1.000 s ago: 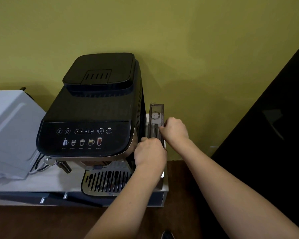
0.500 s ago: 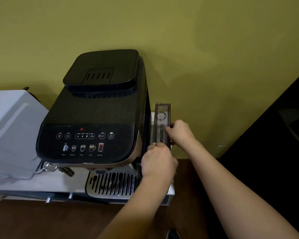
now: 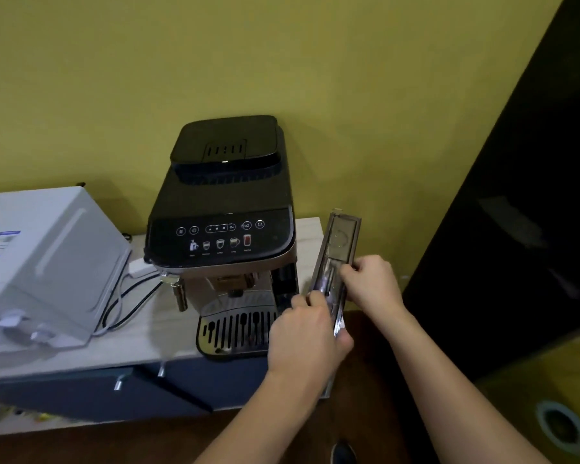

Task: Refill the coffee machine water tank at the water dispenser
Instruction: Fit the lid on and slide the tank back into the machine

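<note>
A black coffee machine (image 3: 225, 209) stands on a pale counter (image 3: 141, 333) against a yellow-green wall. To its right, the narrow smoky-clear water tank (image 3: 340, 239) is out of the machine, apart from its side, tilted with its top toward the wall. My left hand (image 3: 307, 336) grips the tank's near lower end from the left. My right hand (image 3: 370, 281) holds its right edge near the middle. The tank's lower part is hidden behind my left hand. No water dispenser is in view.
A white appliance (image 3: 47, 262) sits on the counter left of the machine, with cables (image 3: 128, 303) running between them. Dark blue cabinet fronts (image 3: 121, 393) lie below the counter. A large black panel (image 3: 523, 212) stands at the right. Brown floor lies below.
Both hands have pulled the tank out of the machine's right side and toward me. The view has backed away and shifted, so the machine sits further right in frame.
</note>
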